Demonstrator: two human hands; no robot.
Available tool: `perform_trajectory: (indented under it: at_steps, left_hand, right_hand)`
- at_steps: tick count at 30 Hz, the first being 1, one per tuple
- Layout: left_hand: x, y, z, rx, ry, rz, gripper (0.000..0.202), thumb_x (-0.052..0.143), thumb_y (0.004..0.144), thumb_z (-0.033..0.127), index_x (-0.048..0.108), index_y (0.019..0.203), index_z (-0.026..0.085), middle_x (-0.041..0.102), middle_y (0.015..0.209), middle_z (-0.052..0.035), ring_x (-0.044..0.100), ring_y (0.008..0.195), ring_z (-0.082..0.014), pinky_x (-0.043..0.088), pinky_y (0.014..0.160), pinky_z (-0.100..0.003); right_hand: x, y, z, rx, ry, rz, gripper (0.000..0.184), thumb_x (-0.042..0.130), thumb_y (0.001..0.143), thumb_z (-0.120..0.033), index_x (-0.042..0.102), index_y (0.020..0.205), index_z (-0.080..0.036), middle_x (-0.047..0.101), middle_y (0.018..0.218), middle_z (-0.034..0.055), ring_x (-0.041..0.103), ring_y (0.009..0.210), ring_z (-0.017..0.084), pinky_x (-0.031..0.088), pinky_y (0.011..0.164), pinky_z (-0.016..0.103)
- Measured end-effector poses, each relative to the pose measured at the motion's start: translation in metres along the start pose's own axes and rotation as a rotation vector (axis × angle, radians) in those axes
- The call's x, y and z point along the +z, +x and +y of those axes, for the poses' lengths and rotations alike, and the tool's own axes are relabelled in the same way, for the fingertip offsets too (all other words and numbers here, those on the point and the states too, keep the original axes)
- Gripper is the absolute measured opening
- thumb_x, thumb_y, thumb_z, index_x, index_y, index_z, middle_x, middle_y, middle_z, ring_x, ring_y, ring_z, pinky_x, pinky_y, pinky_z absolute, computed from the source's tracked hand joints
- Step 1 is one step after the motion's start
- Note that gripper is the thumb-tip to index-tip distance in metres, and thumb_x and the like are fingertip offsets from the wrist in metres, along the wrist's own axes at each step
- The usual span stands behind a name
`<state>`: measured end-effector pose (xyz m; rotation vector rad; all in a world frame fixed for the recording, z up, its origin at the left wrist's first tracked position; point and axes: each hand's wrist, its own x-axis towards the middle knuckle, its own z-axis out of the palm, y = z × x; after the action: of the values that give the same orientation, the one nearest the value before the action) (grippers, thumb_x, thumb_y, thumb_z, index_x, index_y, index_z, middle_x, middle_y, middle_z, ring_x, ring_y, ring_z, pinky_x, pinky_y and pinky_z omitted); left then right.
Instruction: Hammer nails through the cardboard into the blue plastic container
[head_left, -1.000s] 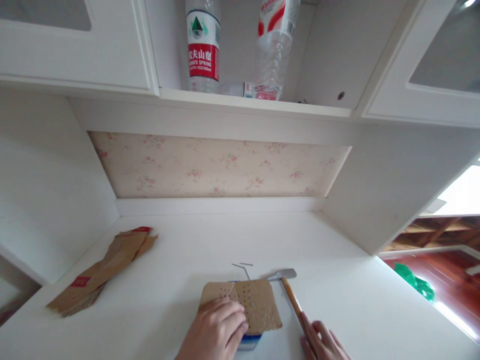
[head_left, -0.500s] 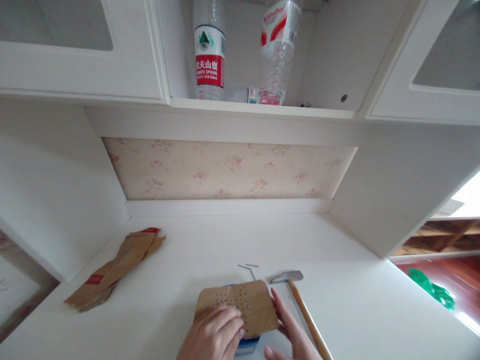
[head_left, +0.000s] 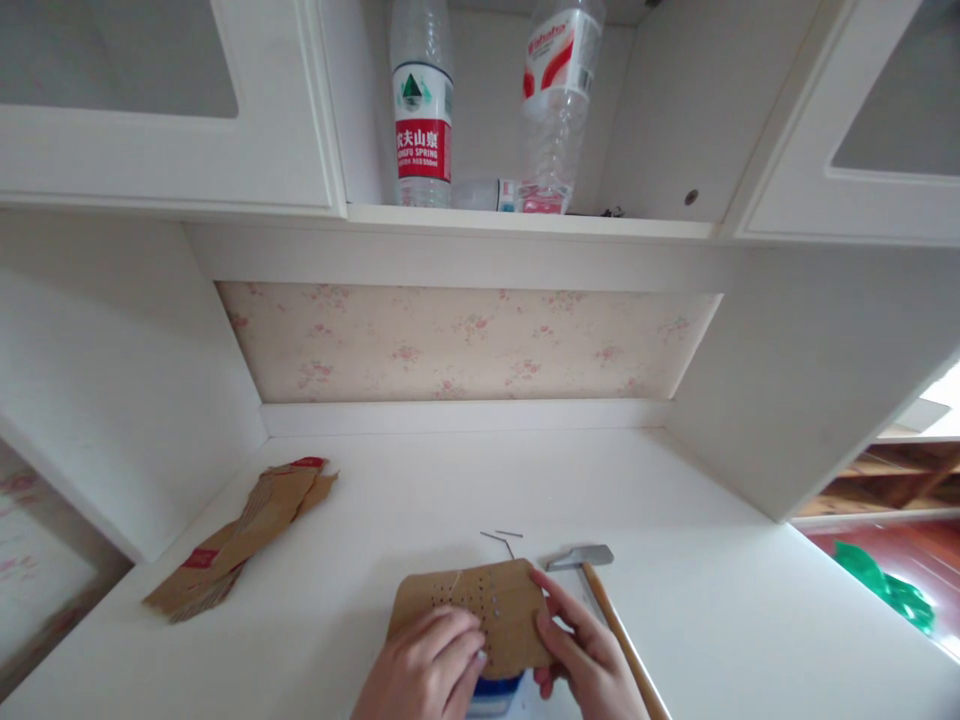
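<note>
The right hand (head_left: 585, 660) had left the hammer (head_left: 600, 590), whose handle it lay on a second before, and come across to the right edge of the cardboard piece (head_left: 480, 605). The left hand (head_left: 424, 670) had hardly shifted.

The white bench (head_left: 712, 600) carried everything, under a shelf (head_left: 525, 215) with two plastic bottles (head_left: 422, 110) standing on it. A heap of torn cardboard scraps (head_left: 240, 535) lay well apart at the left. The cardboard piece sat at the near edge of the bench on something blue (head_left: 495, 690), mostly hidden. The left hand lay palm down on its near left part, fingers together and bent, pressing rather than gripping. The right hand's fingers lay stretched along the right edge; whether the thumb was tucked beneath to pinch could not be told. The hammer lay free just beside that hand, its head pointing away. A few loose nails (head_left: 501, 538) lay just beyond the piece, and small nail heads (head_left: 495, 603) and rows of holes showed in its middle.

The step looked to be steadying or squaring the piece. Done well, that called for even downward pressure from both hands, fingertips kept off the nail heads, and the piece centred on its support so it could not tip.
</note>
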<state>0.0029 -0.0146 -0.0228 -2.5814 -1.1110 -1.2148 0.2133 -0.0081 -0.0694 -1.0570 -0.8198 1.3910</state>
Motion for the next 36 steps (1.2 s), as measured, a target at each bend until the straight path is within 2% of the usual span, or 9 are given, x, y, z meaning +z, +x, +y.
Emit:
perform_trajectory:
  at_steps: [5,14,19,25,30,33,36]
  left_hand:
    - [-0.006,0.003,0.000,-0.005,0.018,0.012,0.035,0.038,0.107,0.031,0.071,0.099,0.022,0.078,0.092,-0.0005,0.075,0.083,-0.0153,0.061,0.083,-0.022]
    - [-0.010,0.009,0.002,-0.057,0.029,0.006,0.035,0.041,0.105,0.037,0.071,0.097,0.022,0.078,0.090,-0.0015,0.076,0.080,-0.0159,0.063,0.078,-0.022]
    - [-0.012,0.006,0.002,-0.077,0.106,-0.020,0.037,0.043,0.103,0.046,0.070,0.105,0.021,0.078,0.099,-0.0045,0.076,0.085,-0.0179,0.064,0.076,-0.022]
    - [-0.025,0.001,-0.004,-0.052,0.265,-0.017,0.043,0.053,0.097,0.052,0.066,0.118,0.017,0.077,0.106,-0.0081,0.075,0.090,-0.0229,0.063,0.082,-0.030]
    - [-0.034,-0.002,-0.010,-0.028,0.313,-0.041,0.035,0.054,0.098,0.043,0.065,0.120,0.018,0.075,0.109,-0.0077,0.072,0.096,-0.0242,0.060,0.090,-0.036]
    - [-0.033,-0.002,-0.010,-0.028,0.314,-0.053,0.031,0.054,0.098,0.037,0.064,0.121,0.018,0.075,0.110,-0.0073,0.071,0.099,-0.0246,0.058,0.092,-0.039]
    - [-0.029,-0.003,-0.009,-0.038,0.294,-0.015,0.027,0.053,0.098,0.033,0.064,0.119,0.019,0.075,0.110,-0.0071,0.071,0.099,-0.0237,0.057,0.093,-0.038]
  right_hand:
    - [0.001,-0.001,-0.003,0.007,0.027,-0.007,0.043,0.080,0.073,-0.051,0.077,0.112,-0.034,0.064,0.080,-0.0031,0.062,0.045,0.009,0.047,0.041,0.022]
    - [-0.003,0.005,0.001,0.057,0.026,-0.041,0.046,0.080,0.074,-0.051,0.075,0.115,-0.032,0.061,0.079,-0.0036,0.061,0.046,0.009,0.047,0.043,0.024]
    - [0.004,0.001,-0.015,0.072,0.007,-0.026,0.049,0.081,0.073,-0.051,0.075,0.116,-0.030,0.061,0.080,-0.0030,0.063,0.049,0.011,0.049,0.045,0.026]
    - [0.009,-0.002,-0.033,0.073,-0.023,-0.012,0.050,0.082,0.072,-0.050,0.075,0.116,-0.027,0.062,0.077,-0.0034,0.061,0.049,0.010,0.048,0.047,0.026]
    - [0.010,0.003,-0.037,0.084,-0.039,-0.013,0.052,0.081,0.073,-0.049,0.073,0.119,-0.026,0.061,0.075,-0.0041,0.062,0.051,0.011,0.048,0.048,0.026]
    - [0.010,0.005,-0.039,0.075,-0.048,-0.013,0.053,0.081,0.073,-0.050,0.072,0.119,-0.025,0.062,0.078,-0.0036,0.062,0.051,0.011,0.049,0.048,0.027]
    - [0.011,0.005,-0.041,0.071,-0.061,-0.011,0.052,0.080,0.074,-0.049,0.072,0.119,-0.025,0.063,0.080,-0.0033,0.063,0.050,0.011,0.050,0.048,0.027]
